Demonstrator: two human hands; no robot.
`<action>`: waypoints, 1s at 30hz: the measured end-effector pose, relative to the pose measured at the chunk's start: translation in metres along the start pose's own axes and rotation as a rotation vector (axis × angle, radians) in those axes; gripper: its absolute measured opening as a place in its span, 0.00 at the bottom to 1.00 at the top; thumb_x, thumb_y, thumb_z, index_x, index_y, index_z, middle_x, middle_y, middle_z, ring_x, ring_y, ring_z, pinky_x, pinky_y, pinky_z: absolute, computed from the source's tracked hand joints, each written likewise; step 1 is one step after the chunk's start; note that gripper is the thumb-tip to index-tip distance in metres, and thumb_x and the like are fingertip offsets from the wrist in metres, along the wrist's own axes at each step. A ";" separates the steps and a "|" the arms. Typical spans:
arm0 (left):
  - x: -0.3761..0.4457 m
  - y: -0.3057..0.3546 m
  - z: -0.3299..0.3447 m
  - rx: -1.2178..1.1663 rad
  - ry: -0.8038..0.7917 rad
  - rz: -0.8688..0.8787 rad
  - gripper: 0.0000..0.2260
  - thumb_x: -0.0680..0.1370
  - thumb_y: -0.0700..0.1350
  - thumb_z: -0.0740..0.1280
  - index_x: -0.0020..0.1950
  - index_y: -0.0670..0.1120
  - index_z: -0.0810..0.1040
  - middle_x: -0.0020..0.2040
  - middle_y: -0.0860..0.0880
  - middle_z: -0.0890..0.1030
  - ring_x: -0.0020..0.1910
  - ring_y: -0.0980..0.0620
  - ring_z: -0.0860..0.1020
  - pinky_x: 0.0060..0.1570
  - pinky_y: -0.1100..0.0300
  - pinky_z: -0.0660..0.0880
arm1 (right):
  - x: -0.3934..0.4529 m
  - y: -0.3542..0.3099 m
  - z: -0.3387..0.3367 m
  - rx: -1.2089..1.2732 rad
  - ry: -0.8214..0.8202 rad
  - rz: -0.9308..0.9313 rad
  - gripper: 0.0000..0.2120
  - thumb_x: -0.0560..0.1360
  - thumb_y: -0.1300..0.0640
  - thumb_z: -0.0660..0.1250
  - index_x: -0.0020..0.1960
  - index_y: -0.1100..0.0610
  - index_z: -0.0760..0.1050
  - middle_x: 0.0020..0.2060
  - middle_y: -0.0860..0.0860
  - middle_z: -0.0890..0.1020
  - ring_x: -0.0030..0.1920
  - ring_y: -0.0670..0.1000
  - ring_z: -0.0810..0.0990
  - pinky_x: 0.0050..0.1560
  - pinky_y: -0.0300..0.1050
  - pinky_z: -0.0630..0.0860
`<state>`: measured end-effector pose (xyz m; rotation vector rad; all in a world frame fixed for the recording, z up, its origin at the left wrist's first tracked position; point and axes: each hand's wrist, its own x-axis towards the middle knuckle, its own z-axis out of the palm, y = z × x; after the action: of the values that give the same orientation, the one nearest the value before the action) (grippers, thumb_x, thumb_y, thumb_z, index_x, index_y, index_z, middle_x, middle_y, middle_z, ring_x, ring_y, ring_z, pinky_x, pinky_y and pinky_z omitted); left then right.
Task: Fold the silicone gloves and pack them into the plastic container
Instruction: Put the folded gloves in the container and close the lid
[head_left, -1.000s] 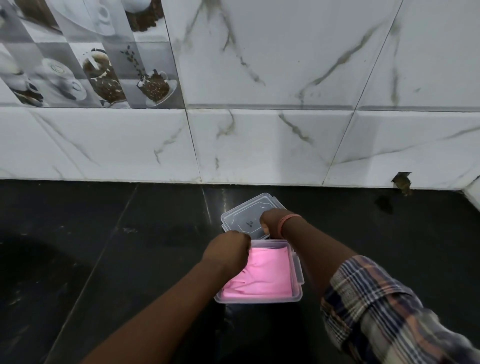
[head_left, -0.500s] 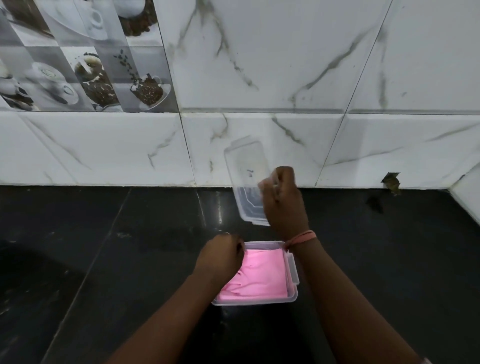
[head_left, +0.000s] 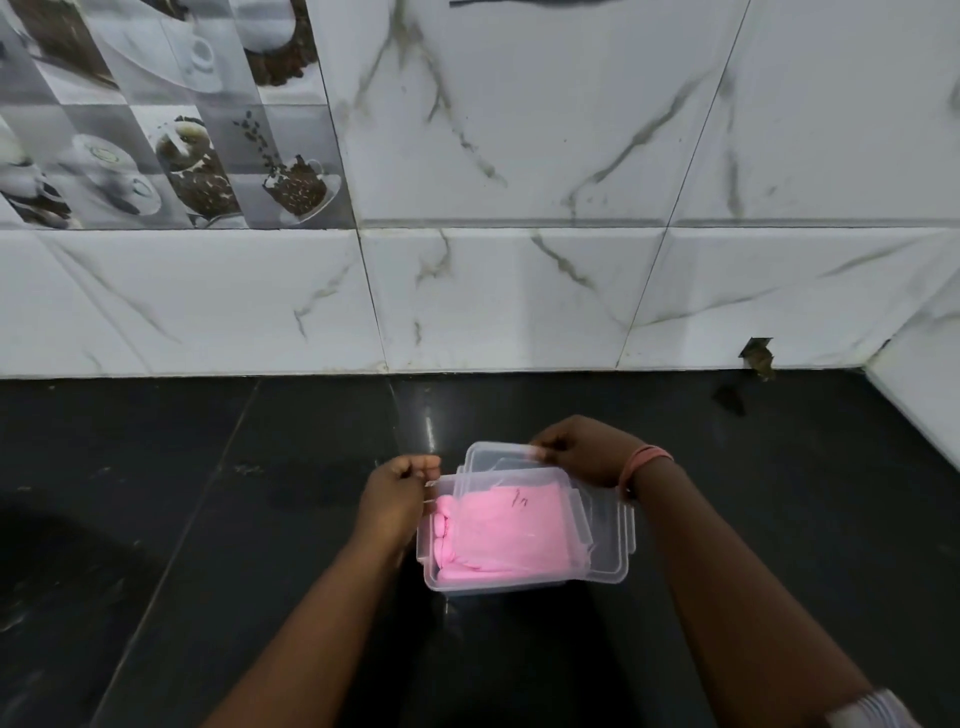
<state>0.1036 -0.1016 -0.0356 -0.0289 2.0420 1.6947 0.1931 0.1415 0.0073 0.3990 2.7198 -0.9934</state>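
1. A clear plastic container (head_left: 524, 584) sat on the black counter (head_left: 156, 493), near the middle of the view and well out from the wall (head_left: 519, 291)
2. Folded pink gloves (head_left: 506, 535) lay inside the container, filling most of it; their bunched fingers showed along the left side
3. A clear lid (head_left: 519, 462) lay skewed over the container, shifted right and toward the wall, so that the container's left part stayed uncovered; a small dark scribble showed on the lid
4. The left hand (head_left: 397, 499) was curled at the container's far left corner, fingertips pinching the rim or the lid's edge there; which of the two could not be told
5. The right hand (head_left: 582, 452) pinched the lid's far right edge between thumb and fingers
6. A pink band (head_left: 647, 460) circled the right wrist, and a bit of plaid sleeve (head_left: 872, 712) showed at the lower right
7. The wall was white marbled tile, with a coffee-print tile (head_left: 171, 114) at the upper left
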 end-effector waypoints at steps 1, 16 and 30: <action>-0.002 0.001 0.000 -0.039 -0.022 -0.029 0.10 0.83 0.37 0.62 0.51 0.41 0.84 0.44 0.44 0.86 0.38 0.51 0.81 0.39 0.59 0.77 | 0.005 -0.001 0.007 -0.028 -0.021 -0.009 0.09 0.80 0.53 0.66 0.54 0.52 0.85 0.48 0.47 0.86 0.48 0.47 0.82 0.54 0.43 0.77; 0.002 -0.027 0.000 0.054 0.155 0.035 0.07 0.74 0.34 0.74 0.49 0.44 0.84 0.44 0.46 0.87 0.47 0.43 0.86 0.50 0.47 0.83 | 0.025 -0.029 0.063 -0.264 0.202 0.038 0.12 0.80 0.54 0.61 0.53 0.46 0.84 0.54 0.48 0.80 0.57 0.54 0.76 0.63 0.53 0.66; -0.011 -0.048 0.011 0.125 0.192 0.154 0.04 0.82 0.43 0.66 0.55 0.50 0.79 0.52 0.48 0.84 0.51 0.48 0.83 0.56 0.45 0.81 | 0.012 -0.016 0.098 -0.322 0.475 -0.104 0.13 0.79 0.51 0.58 0.50 0.48 0.82 0.46 0.48 0.81 0.46 0.52 0.78 0.51 0.53 0.75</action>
<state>0.1322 -0.1060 -0.0774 0.0076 2.3434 1.7076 0.1868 0.0677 -0.0595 0.4865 3.2829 -0.5080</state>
